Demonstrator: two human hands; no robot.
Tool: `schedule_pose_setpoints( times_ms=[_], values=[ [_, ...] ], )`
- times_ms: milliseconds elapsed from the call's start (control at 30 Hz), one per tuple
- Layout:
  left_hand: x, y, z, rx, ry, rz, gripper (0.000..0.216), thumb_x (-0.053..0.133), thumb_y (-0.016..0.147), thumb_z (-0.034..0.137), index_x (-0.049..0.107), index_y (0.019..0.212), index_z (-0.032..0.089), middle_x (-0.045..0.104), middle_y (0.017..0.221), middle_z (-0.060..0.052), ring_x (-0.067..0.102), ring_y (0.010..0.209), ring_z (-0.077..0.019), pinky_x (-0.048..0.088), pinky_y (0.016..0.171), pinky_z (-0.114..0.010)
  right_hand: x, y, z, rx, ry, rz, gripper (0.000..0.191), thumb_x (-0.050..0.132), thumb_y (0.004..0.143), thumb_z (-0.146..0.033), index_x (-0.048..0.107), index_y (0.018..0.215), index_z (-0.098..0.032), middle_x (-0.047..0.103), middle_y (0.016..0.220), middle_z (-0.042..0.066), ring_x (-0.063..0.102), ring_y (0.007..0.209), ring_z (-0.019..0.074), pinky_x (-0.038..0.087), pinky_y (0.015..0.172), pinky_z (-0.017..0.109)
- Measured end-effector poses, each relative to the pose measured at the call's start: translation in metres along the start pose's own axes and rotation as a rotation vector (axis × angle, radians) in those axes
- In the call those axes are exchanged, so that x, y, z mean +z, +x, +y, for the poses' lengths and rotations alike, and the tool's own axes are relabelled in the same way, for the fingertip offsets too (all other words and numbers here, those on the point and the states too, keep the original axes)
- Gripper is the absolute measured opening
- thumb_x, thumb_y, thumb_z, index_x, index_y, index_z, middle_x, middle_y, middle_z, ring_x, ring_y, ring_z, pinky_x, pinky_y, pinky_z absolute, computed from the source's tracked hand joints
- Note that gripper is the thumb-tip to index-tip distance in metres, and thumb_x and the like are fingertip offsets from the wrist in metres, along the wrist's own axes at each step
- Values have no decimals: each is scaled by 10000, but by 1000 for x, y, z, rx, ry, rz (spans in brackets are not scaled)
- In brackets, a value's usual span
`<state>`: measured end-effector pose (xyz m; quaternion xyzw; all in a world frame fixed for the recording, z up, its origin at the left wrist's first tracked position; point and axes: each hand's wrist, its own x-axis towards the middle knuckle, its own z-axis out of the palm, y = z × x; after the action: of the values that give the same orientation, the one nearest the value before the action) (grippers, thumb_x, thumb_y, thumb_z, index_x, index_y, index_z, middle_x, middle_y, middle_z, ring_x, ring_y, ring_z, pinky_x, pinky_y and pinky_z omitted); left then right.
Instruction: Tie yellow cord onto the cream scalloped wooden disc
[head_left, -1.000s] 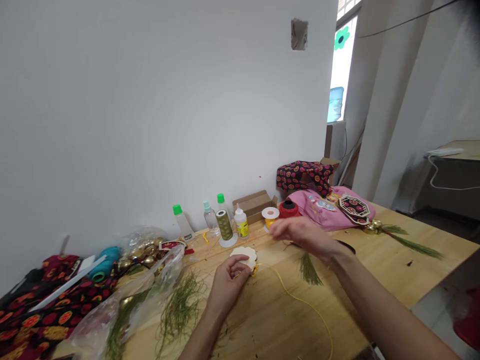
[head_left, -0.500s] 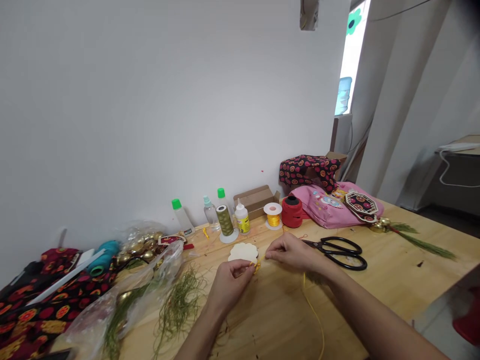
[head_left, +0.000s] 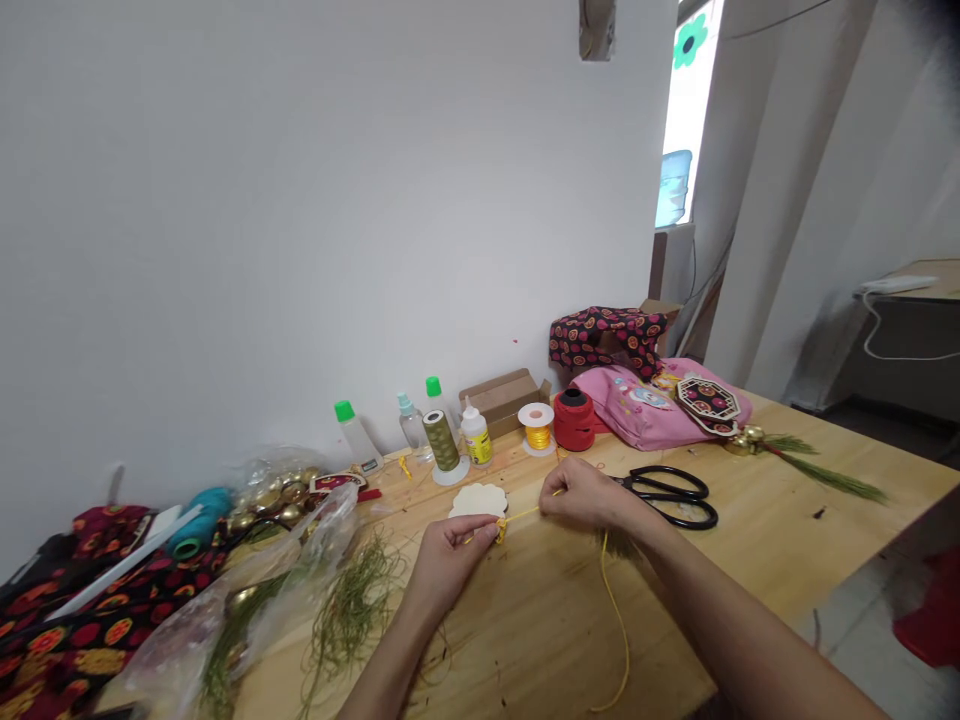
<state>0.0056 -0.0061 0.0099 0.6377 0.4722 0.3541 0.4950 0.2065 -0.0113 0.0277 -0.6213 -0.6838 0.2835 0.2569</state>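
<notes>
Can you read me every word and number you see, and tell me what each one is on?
No word or number here is clear enough to read.
White plastic squeeze bottle with a yellow label: there is print, but it's too small and blurred.
Leftmost clear plastic bottle with a green cap: the little label near its base is too small to read.

Pink fabric (head_left: 630, 425), teal spool (head_left: 202, 515), blue water jug (head_left: 673, 188)
</notes>
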Motion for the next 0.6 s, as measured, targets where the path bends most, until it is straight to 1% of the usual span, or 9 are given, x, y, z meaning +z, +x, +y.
schedule_pose_setpoints(
  times_ms=[133,267,367,500,533,600],
  values=[
    [-1,1,-2,-8,3,4,291,610,577,374,679,739,142,684,718,-70,577,626,-181,404,525,-220,-6,-1,-3,41,-47,63,187,492,559,-248,652,581,-153,583,520,-8,491,517,103,298,420,169],
    [0,1,-1,-23,20,14,282,612,568,378,681,703,141,682,679,-58,567,587,-168,394,510,-213,-9,0,-3,4,-49,76,175,482,577,-226,633,571,-137,580,516,-5,494,516,102,320,446,173],
    [1,0,0,-25,47,24,269,601,583,370,679,700,140,676,647,-49,557,568,-157,385,501,-208,-5,2,-3,-108,23,70,185,477,613,-224,635,641,-134,604,582,7,512,552,107,351,480,179],
    [1,-1,4,1,50,3,243,586,600,348,679,691,143,674,644,-47,558,573,-160,390,517,-215,9,2,-6,-288,213,-6,271,496,659,-289,613,856,-145,629,775,38,545,673,120,403,581,199],
    [2,-1,5,12,48,1,236,586,601,341,681,689,144,675,650,-49,561,582,-163,394,531,-220,13,1,-8,-307,235,-32,291,505,660,-299,603,886,-146,628,799,43,547,685,120,408,591,201],
    [2,-1,8,36,56,-2,226,586,601,328,685,694,147,678,668,-54,569,607,-174,404,562,-233,18,-2,-13,-326,226,-85,298,512,663,-304,598,901,-147,627,777,42,543,648,112,403,551,191]
  ],
)
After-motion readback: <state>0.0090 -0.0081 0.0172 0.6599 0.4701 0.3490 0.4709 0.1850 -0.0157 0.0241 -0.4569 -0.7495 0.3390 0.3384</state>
